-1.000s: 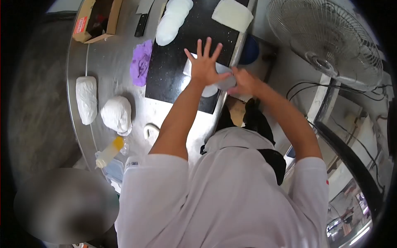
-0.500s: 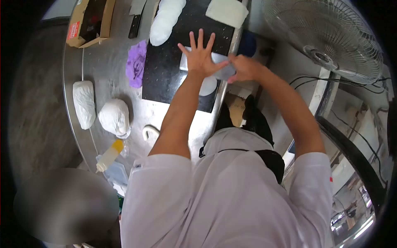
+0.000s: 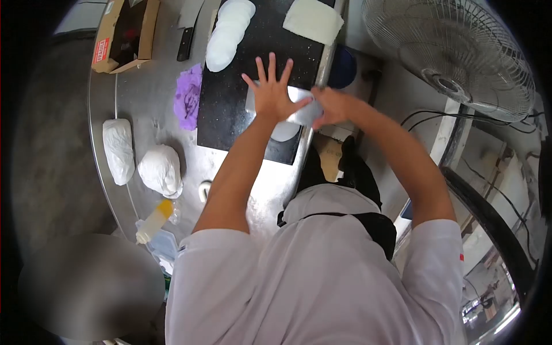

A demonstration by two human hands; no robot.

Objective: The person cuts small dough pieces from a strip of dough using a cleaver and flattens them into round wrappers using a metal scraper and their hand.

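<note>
My left hand (image 3: 271, 99) lies over a flat, shiny metal plate (image 3: 300, 99), its fingers spread wide. At the plate's right end, my right hand (image 3: 332, 107) is closed on it, slightly blurred. A thin white disc (image 3: 284, 131) shows partly from under the plate, on the black board (image 3: 221, 123). Farther up the board lies an overlapping row of white round sheets (image 3: 230, 35). A folded cream cloth (image 3: 313, 22) rests at the board's upper right.
Left of the board are a purple cloth (image 3: 188, 96), a knife (image 3: 185, 44), a cardboard box (image 3: 125, 35), two white wrapped bundles (image 3: 118, 151) (image 3: 161, 171) and a bottle (image 3: 154, 222). A fan (image 3: 454, 63) stands at right. A blurred round shape covers the lower left.
The view has shifted a little. Both hands stay at the metal plate, the left still spread and the right still closed on its end; the plate's tilt has changed slightly.
</note>
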